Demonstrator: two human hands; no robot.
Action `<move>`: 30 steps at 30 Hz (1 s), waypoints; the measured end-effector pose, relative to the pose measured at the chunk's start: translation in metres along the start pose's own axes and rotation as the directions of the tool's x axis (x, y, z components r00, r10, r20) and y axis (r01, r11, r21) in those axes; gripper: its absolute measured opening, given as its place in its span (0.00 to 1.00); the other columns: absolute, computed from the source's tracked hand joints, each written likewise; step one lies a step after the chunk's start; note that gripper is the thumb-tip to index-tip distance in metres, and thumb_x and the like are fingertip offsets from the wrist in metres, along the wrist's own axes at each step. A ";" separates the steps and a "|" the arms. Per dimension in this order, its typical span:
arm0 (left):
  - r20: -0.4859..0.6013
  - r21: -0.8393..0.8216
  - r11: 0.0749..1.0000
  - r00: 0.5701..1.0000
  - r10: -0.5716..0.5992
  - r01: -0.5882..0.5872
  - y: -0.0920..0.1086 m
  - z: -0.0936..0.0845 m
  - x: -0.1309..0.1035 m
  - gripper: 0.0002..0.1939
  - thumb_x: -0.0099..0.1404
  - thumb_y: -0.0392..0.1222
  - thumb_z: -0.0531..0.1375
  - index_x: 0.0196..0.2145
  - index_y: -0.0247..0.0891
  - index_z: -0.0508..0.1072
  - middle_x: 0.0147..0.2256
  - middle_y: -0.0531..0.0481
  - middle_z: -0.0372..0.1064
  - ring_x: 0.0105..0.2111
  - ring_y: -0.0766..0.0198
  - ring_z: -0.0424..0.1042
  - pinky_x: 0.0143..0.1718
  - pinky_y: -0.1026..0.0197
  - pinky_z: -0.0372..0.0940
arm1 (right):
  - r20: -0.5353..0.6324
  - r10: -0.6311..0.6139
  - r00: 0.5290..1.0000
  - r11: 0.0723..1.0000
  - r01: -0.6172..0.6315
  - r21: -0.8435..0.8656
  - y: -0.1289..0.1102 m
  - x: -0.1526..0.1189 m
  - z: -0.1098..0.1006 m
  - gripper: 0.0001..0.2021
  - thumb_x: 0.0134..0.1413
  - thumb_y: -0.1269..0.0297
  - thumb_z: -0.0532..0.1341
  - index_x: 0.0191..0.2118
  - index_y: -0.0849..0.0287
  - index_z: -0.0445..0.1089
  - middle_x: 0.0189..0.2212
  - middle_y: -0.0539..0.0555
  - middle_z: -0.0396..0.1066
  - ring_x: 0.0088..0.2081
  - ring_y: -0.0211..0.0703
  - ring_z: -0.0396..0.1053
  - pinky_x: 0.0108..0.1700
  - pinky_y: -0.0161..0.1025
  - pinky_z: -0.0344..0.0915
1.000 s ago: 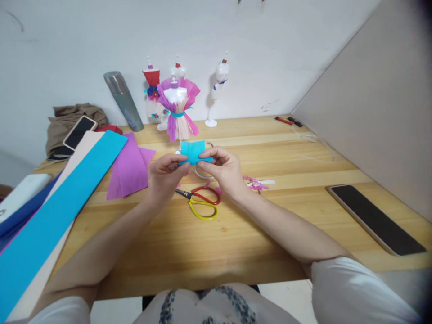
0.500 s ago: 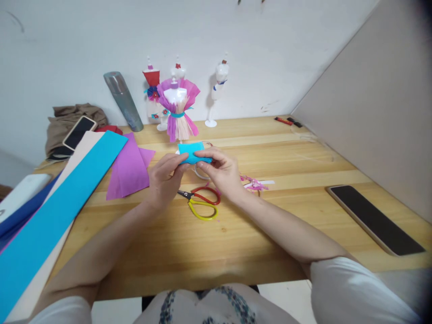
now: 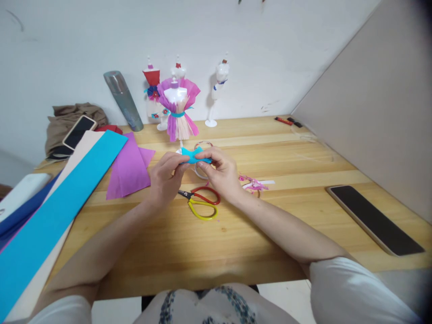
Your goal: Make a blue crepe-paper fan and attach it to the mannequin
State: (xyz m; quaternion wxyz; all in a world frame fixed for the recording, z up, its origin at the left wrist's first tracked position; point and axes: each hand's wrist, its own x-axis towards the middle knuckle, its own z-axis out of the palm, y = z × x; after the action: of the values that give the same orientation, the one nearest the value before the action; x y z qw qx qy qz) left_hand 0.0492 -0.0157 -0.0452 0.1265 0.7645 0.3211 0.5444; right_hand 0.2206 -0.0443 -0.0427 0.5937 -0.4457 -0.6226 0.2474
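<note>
A small piece of turquoise crepe paper point(image 3: 191, 155) is held between my two hands above the middle of the table, its edge gathered into folds. My left hand point(image 3: 166, 177) pinches its left end, and my right hand point(image 3: 219, 171) pinches its right end, where pleats stick out. Just below the hands lie scissors point(image 3: 202, 203) with one red and one yellow handle. Behind the paper stands a mini dress form point(image 3: 177, 110) in a purple and pale pink paper dress with a turquoise belt. Rings of tape point(image 3: 201, 172) lie partly hidden behind my right hand.
Long turquoise point(image 3: 64, 211) and pale paper strips lie at the left, beside purple paper point(image 3: 130, 173). More dress forms point(image 3: 211, 101) and a grey-green bottle point(image 3: 124, 101) stand by the wall. Pink scraps point(image 3: 254, 183) lie right of my hand; a dark-screened phone point(image 3: 374, 220) lies farther right.
The turquoise paper's upper part, flat and upright before, is now lower and bunched, dipping in the middle. Both hands stay in nearly the same place.
</note>
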 end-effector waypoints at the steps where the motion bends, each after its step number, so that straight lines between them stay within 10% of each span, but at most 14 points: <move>1: -0.003 -0.010 1.000 1.000 -0.011 0.011 0.000 0.000 0.000 0.04 0.65 0.39 0.64 0.35 0.43 0.81 0.35 0.49 0.79 0.35 0.61 0.76 0.39 0.59 0.70 | -0.002 0.008 1.000 1.000 -0.008 -0.001 0.000 0.000 0.000 0.03 0.54 0.68 0.64 0.34 0.53 0.77 0.34 0.52 0.75 0.39 0.45 0.70 0.43 0.45 0.66; 30: 0.044 -0.495 0.722 0.844 -0.534 0.483 0.011 0.005 0.004 0.13 0.45 0.44 0.76 0.26 0.38 0.79 0.22 0.53 0.75 0.22 0.67 0.73 0.25 0.64 0.70 | -0.001 0.289 0.957 0.932 -0.281 0.230 0.003 0.004 0.004 0.13 0.38 0.56 0.73 0.26 0.55 0.70 0.27 0.50 0.73 0.28 0.39 0.65 0.33 0.41 0.63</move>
State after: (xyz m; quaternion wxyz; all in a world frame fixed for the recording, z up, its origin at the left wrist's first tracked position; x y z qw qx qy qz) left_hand 0.0587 -0.0207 -0.0387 0.4431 0.5606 0.3766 0.5896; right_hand 0.2183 -0.0382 -0.0438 0.6096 -0.4643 -0.5085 0.3927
